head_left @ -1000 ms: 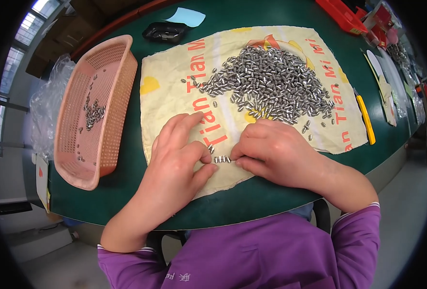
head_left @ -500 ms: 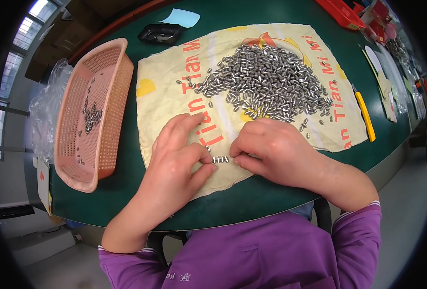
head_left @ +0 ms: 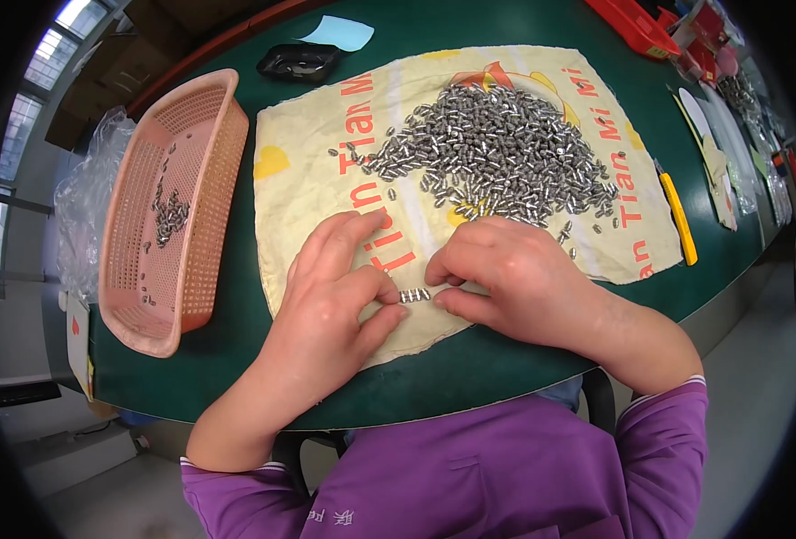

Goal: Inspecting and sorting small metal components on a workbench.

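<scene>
A short row of small, shiny metal barrel-shaped pieces lies side by side on a cream printed cloth near its front edge. My left hand has its thumb and index finger closed at the row's left end, the other fingers stretched forward over the cloth. At the right end, my right hand is curled, thumb and index tips close to the last piece; whatever they may hold is hidden. Beyond both hands spreads a big pile of the same metal pieces, with a few loose ones around its edges.
A pink perforated basket with some metal pieces inside stands at left, beside clear plastic wrap. A black tray and light blue paper lie at the back. A yellow-handled cutter rests at right; a red basket sits far right.
The row of pieces has shifted slightly to the right and now slants a little. My right index finger has moved slightly left, toward the row's end; my left hand is nearly unmoved.
</scene>
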The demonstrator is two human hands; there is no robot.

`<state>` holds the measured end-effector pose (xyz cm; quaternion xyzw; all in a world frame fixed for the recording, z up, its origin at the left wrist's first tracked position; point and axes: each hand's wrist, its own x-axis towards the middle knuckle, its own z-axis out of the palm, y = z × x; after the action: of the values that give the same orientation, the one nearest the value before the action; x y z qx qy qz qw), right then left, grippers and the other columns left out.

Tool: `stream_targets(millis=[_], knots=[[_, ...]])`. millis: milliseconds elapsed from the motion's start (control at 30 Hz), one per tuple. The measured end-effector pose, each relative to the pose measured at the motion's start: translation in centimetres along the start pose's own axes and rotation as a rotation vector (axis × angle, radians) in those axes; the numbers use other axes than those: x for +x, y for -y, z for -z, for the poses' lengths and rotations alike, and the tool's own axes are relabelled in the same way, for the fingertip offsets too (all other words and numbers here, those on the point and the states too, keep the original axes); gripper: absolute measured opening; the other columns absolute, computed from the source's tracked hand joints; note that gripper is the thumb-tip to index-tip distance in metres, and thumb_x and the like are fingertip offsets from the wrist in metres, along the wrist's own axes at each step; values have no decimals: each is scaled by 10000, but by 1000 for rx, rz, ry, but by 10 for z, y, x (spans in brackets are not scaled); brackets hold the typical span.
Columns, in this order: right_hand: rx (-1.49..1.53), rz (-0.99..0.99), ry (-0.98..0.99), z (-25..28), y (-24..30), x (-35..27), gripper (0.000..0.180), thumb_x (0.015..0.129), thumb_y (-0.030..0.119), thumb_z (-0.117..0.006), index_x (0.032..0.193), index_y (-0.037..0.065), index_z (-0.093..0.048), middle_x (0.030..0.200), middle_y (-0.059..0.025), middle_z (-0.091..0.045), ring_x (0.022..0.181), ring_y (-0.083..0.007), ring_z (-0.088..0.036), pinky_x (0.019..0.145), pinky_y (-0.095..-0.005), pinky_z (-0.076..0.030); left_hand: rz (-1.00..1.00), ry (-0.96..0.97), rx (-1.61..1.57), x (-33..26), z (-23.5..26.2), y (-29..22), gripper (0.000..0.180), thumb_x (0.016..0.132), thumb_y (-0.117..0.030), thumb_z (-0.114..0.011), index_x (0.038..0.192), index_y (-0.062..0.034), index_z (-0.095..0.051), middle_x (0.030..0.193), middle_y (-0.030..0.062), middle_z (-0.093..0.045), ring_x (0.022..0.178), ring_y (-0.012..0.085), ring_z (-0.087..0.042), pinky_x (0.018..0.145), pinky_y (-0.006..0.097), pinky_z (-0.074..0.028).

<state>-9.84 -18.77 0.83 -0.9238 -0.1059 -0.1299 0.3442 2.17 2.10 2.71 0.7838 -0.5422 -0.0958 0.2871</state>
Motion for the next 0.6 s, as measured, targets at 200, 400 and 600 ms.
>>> stream_targets(millis=[200, 400, 600], knots=[[-23, 19, -12, -4, 0, 2, 199, 756, 108, -803, 931, 120, -709, 845, -49, -646, 798, -264, -657, 695, -388, -532, -15, -5, -17, 0, -2, 1, 249, 696, -22, -848, 838, -34, -643, 1426, 186, -539, 1352, 402, -479, 1111, 475, -406], [-70, 9, 27, -2, 5, 1, 192, 776, 136, -770, 928, 108, -655, 826, -70, -600, 850, -285, -645, 705, -421, -532, -18, -13, -31, 0, -2, 0, 249, 703, -23, -846, 843, -34, -640, 1432, 188, -534, 1353, 402, -478, 1112, 472, -406], [-26, -36, 38, 1, 2, 1, 197, 796, 133, -762, 952, 99, -647, 856, -78, -616, 865, -303, -645, 725, -425, -537, -12, 2, -42, 2, -3, 0, 244, 709, -23, -845, 849, -32, -645, 1445, 192, -523, 1366, 401, -467, 1112, 472, -406]])
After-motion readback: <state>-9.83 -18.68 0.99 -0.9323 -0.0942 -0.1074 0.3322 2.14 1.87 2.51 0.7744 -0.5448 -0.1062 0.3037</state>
